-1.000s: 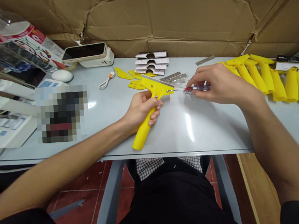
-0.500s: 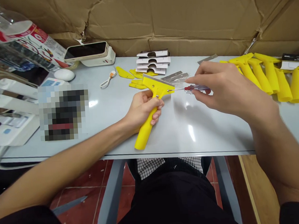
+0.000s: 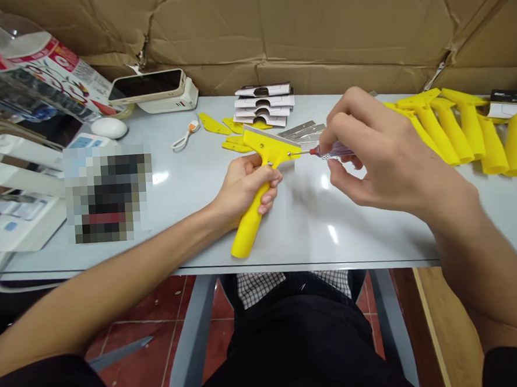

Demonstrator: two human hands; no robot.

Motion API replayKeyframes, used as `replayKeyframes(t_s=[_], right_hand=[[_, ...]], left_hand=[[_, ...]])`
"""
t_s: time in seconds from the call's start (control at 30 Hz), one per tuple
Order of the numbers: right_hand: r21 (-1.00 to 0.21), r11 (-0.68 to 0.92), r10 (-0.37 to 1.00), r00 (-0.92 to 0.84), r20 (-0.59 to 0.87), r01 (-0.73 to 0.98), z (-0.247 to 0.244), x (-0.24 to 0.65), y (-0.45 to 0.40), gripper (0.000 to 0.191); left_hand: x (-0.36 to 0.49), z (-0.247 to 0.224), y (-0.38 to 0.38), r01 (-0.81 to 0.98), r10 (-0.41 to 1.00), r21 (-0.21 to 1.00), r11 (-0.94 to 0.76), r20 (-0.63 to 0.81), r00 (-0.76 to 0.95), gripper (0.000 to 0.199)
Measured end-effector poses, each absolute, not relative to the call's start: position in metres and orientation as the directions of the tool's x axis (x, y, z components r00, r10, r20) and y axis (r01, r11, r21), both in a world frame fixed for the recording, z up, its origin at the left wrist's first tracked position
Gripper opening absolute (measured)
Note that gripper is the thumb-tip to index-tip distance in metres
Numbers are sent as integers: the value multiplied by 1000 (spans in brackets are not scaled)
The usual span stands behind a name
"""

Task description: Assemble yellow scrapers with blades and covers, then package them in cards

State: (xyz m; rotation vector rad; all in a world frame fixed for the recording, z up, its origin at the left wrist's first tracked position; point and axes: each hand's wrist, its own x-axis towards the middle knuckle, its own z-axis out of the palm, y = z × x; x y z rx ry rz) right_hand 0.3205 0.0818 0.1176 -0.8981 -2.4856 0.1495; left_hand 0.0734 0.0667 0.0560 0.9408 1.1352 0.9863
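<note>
My left hand [image 3: 252,188] is closed around the neck of a yellow scraper [image 3: 247,232], its handle slanting toward the table's front edge. A metal blade [image 3: 272,138] runs along the top of the scraper's head. My right hand [image 3: 370,151] holds a screwdriver [image 3: 337,149] with a clear handle and red collar between thumb and fingers. The screwdriver's tip meets a screw at the right side of the scraper head. Small metal nuts or rings [image 3: 330,157] lie on the table, partly behind the right hand. Loose metal blades [image 3: 305,130] lie just beyond the scraper.
Yellow plates [image 3: 213,124] and a stack of white boxes [image 3: 263,105] lie at the back centre. Several yellow scraper handles [image 3: 468,125] stand in a row at right. A phone [image 3: 147,86], a cable [image 3: 185,135], a bottle [image 3: 65,71] and power strips [image 3: 27,216] occupy the left. Cardboard [image 3: 345,30] walls the back.
My right hand's fingers have shifted and spread around the screwdriver handle, with the wrist slightly turned. The scraper stays almost where it was in my left hand.
</note>
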Motion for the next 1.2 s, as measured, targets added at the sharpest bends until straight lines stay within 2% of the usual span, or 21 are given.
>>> replayKeyframes(t_s=[0.1,0.27,0.33,0.47,0.8,1.03,1.2], right_hand=[[-267,757,650,-644,404,597,121,323,81,30],[-190,774,614,-640,462,605,124,325,85,25],[-168,744,644,-628,438,646,123,325,87,22],[-116,708,677,-623,391,696,121,323,86,28],[-243,662,742,-573,348,709,124,331,88,19],[-228,629,773,-564,291,743,123,329,89,34],[-224,650,754,-579,310,726,127,330,88,31]], left_hand=[[73,55,67,-147,949,942,302,-283,135,33],[72,54,68,-159,948,940,303,-281,148,33],[72,55,68,-156,948,941,302,-279,150,32],[72,55,67,-155,949,941,301,-279,148,33],[71,53,68,-165,952,943,290,-267,147,31],[71,53,69,-171,951,941,294,-269,151,33],[71,53,69,-176,951,939,295,-270,150,34]])
